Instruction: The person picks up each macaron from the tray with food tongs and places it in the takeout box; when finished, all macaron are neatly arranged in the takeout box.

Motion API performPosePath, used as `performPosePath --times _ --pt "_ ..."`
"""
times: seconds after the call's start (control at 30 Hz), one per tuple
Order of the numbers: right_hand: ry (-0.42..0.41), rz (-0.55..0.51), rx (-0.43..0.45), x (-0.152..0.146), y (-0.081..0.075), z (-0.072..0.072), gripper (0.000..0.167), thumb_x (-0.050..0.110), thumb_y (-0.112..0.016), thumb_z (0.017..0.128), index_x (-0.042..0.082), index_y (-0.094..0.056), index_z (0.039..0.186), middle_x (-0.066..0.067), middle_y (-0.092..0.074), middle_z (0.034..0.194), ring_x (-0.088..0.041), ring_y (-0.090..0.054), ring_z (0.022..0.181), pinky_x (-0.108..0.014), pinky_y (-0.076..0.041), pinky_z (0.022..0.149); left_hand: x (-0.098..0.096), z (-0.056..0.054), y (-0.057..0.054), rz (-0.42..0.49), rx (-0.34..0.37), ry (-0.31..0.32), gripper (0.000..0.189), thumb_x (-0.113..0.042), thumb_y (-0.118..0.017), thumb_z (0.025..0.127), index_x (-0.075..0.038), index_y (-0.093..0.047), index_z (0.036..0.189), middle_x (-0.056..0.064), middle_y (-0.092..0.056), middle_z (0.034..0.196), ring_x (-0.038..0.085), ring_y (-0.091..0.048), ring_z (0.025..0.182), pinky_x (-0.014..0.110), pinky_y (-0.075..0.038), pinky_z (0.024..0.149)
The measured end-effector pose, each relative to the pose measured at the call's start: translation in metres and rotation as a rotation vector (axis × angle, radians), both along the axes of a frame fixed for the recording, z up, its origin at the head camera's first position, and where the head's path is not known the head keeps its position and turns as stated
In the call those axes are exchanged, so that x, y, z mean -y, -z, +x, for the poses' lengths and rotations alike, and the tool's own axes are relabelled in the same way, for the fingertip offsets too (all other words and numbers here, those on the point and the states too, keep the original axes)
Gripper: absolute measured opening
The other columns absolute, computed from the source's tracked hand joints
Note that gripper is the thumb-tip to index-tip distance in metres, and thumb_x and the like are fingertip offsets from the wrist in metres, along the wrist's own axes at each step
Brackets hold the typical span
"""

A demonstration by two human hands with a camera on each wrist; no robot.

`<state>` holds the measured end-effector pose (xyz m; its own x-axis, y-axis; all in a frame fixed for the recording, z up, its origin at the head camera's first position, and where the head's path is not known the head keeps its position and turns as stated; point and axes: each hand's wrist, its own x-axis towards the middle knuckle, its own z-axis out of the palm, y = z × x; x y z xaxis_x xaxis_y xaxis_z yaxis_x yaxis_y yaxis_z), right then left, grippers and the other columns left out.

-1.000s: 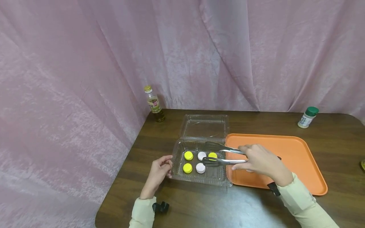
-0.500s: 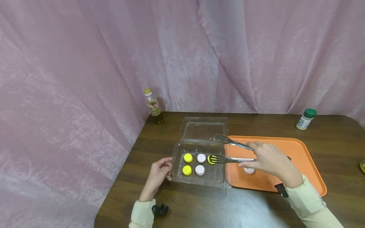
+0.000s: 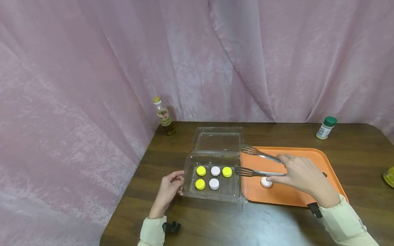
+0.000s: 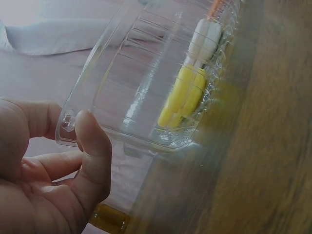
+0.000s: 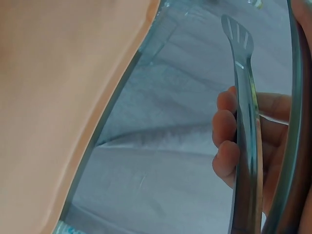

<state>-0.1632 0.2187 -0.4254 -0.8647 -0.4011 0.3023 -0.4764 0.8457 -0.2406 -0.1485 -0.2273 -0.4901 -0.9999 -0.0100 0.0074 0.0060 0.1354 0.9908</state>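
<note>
A clear plastic container with its lid folded back holds three yellow macarons and two white macarons. At its left rim my left hand pinches the corner between thumb and finger, as the left wrist view shows. My right hand grips metal tongs over the orange tray. The arms of the tongs are spread with nothing between them, their slotted tips near the container's right rim. Just below the lower arm, a white macaron lies on the tray.
An oil bottle stands at the table's back left corner. A green-capped shaker is at the back right, behind the tray. Part of a yellow object shows at the right edge. A pink curtain hangs behind the table.
My right hand has moved right with the tongs, from over the container to over the tray. The upper right yellow macaron is now uncovered in the container. My left hand stays at the rim.
</note>
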Motion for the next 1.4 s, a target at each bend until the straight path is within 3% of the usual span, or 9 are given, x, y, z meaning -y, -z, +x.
performPosePath --times 0.2,0.4,0.7,1.13,1.27,1.4 --pt "0.027 0.006 -0.030 -0.011 0.004 0.006 0.072 0.065 -0.077 0.075 0.001 -0.065 0.106 0.002 -0.057 0.077 -0.008 -0.040 0.053 -0.026 -0.033 0.044 0.001 0.001 -0.002 0.005 0.000 0.001 0.039 0.016 -0.051 0.087 0.015 -0.060 0.125 0.019 -0.058 0.092 0.014 -0.051 0.062 0.022 -0.050 0.049" --pt "0.044 0.024 -0.022 -0.021 0.006 0.009 0.072 0.062 -0.078 0.077 -0.001 -0.065 0.109 0.002 -0.056 0.075 -0.009 -0.040 0.054 -0.027 -0.035 0.045 0.002 0.000 -0.002 0.001 -0.005 -0.002 0.037 0.015 -0.051 0.088 0.015 -0.060 0.124 0.019 -0.058 0.092 0.014 -0.051 0.063 0.022 -0.050 0.048" --pt "0.053 0.022 -0.043 -0.034 0.016 0.016 0.063 0.059 -0.079 0.076 0.003 -0.066 0.101 0.007 -0.050 0.071 -0.007 -0.040 0.054 -0.028 -0.034 0.046 0.001 0.000 0.000 -0.005 -0.004 -0.003 0.037 0.015 -0.051 0.088 0.016 -0.059 0.124 0.021 -0.058 0.092 0.014 -0.052 0.063 0.022 -0.050 0.048" --pt "0.088 0.033 0.018 -0.043 0.025 0.027 0.061 0.059 -0.079 0.077 0.003 -0.069 0.099 0.005 -0.055 0.070 -0.009 -0.042 0.055 -0.030 -0.036 0.046 0.001 0.001 -0.002 -0.003 -0.003 0.007 0.037 0.015 -0.051 0.088 0.015 -0.059 0.125 0.021 -0.058 0.092 0.014 -0.052 0.063 0.022 -0.050 0.048" --pt "0.085 0.041 0.020 -0.045 0.027 0.029 0.056 0.058 -0.078 0.078 0.005 -0.069 0.095 0.008 -0.048 0.066 -0.008 -0.039 0.055 -0.028 -0.033 0.045 0.001 0.000 -0.002 0.004 0.000 0.006 0.037 0.015 -0.052 0.088 0.015 -0.059 0.125 0.022 -0.058 0.093 0.014 -0.052 0.063 0.022 -0.050 0.048" --pt "0.059 0.032 -0.039 -0.048 0.031 0.032 0.044 0.054 -0.082 0.076 0.013 -0.065 0.084 0.012 -0.037 0.062 -0.006 -0.033 0.054 -0.026 -0.028 0.045 0.001 -0.001 -0.001 0.011 0.002 0.002 0.037 0.015 -0.052 0.088 0.015 -0.059 0.124 0.021 -0.058 0.091 0.013 -0.052 0.063 0.022 -0.050 0.048"
